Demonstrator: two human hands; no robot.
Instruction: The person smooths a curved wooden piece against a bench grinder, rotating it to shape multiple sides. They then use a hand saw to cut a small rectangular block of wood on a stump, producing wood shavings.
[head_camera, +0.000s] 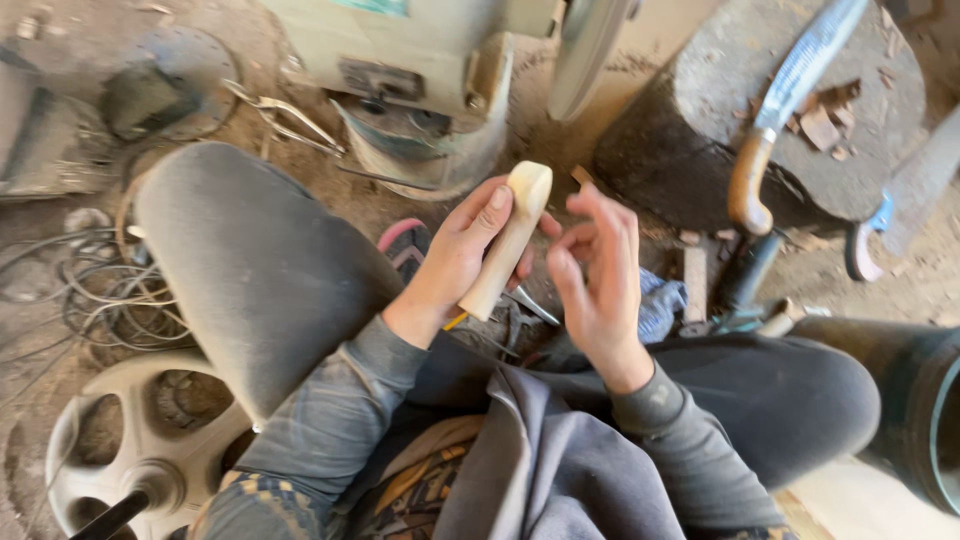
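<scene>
Over the seated person's lap, seen from the head camera, the left hand (455, 262) is wrapped around a pale wooden piece (510, 243), thumb pressed along its upper face. The right hand (598, 268) hangs loose just beside it, fingers half curled and gripping nothing, one fingertip close to the rounded top.

The piece looks well along: its head is smoothly domed, the shaft tapers evenly, and the surface reads bare, clean and light, with no bark or rough facets showing. I would judge the shaping mostly done and only fine finishing or checking left. The lower end is hidden in the palm.

Around them, a chopping block (700, 130) of coarse, dusty wood carries chips and a curved blade with a worn brown handle (752, 180). The dirt floor holds tangled wire (110, 300) and a pale plastic wheel cover (140, 440).
</scene>
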